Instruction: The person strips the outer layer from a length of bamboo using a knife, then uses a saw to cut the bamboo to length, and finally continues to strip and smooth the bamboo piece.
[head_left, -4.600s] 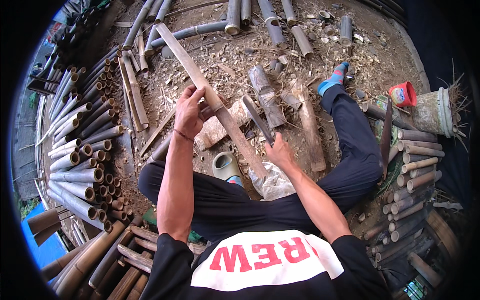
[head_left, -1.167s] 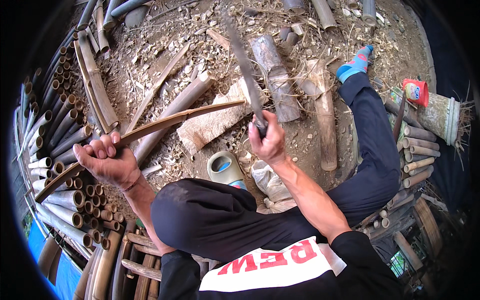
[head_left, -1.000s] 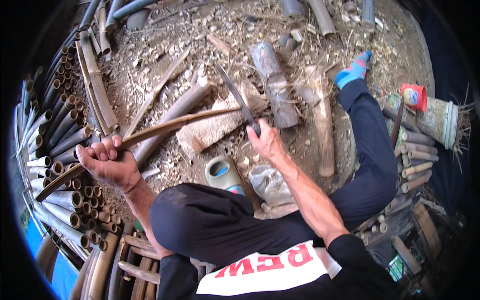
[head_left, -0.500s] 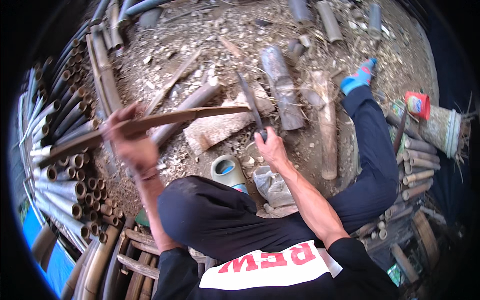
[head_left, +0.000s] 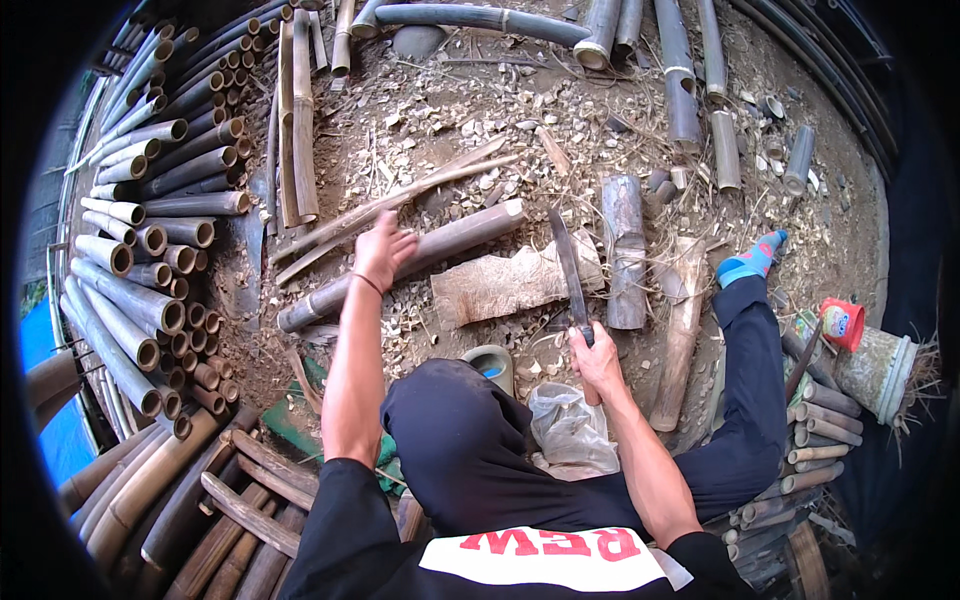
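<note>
My left hand (head_left: 382, 250) is empty, its fingers spread over a thick bamboo pole (head_left: 462, 233) that lies on the ground. Just beyond it, split bamboo strips (head_left: 400, 195) rest side by side on the dirt. In my right hand (head_left: 598, 360) is a machete (head_left: 572, 275), gripped by the handle with its blade pointing away from me. The blade passes over the right part of a rough, pale wood block (head_left: 505, 287). Right of the blade lies a short, notched dark log (head_left: 625, 255).
Stacked bamboo poles (head_left: 185, 205) line the left side, with a wooden rack (head_left: 255, 515) at lower left. A clear plastic bag (head_left: 570, 425) sits by my legs. A red container (head_left: 842, 325) and a white bucket (head_left: 885, 370) stand right. Wood chips (head_left: 450, 110) cover the ground.
My left hand has let go of the bamboo strip it held, which appears to lie on the ground now. My right hand keeps the machete. The whole view has shifted.
</note>
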